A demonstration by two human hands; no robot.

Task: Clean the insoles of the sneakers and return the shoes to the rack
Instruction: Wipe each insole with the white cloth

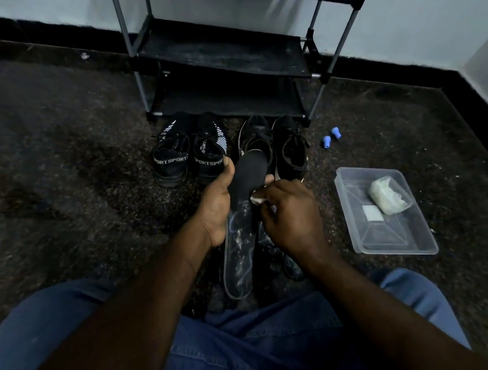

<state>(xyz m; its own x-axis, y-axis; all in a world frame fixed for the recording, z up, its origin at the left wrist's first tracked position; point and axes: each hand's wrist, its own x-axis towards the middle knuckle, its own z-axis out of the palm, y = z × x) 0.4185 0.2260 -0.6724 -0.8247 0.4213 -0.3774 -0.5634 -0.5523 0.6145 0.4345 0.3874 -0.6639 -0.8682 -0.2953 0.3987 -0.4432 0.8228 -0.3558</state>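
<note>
My right fingers (268, 212) are curled in tight, pinching a small white cloth (257, 200) and pressing it against the right edge of the black insole (249, 169). The right hand (293, 214) sits knuckles-up over it, so I cannot see how much cloth is tucked inside. My left hand (217, 207) grips the same insole from the other side, with the thumb laid up along its left edge and the fingertips wrapped round behind and showing past its right edge. The insole is held up off the floor, its rounded end pointing away from me.

Below my hands a long insole-shaped sheet (238, 258), glossy with white streaks, runs back toward my lap; whether it is part of the black insole I cannot tell.

Just beyond my hands stand two pairs of shoes on the dark speckled floor (61, 184): black sneakers lettered SPORT (173, 158) on the left and plain black lace-up sneakers (289, 149) on the right, toes toward the shoe rack (221, 61) against the wall. To my right lies a clear plastic tub (357, 234) holding a pale crumpled wad (388, 195) and a small white square (372, 213). Two little blue caps (331, 137) lie near the rack's right leg. My blue jeans (249, 345) fill the near edge.
</note>
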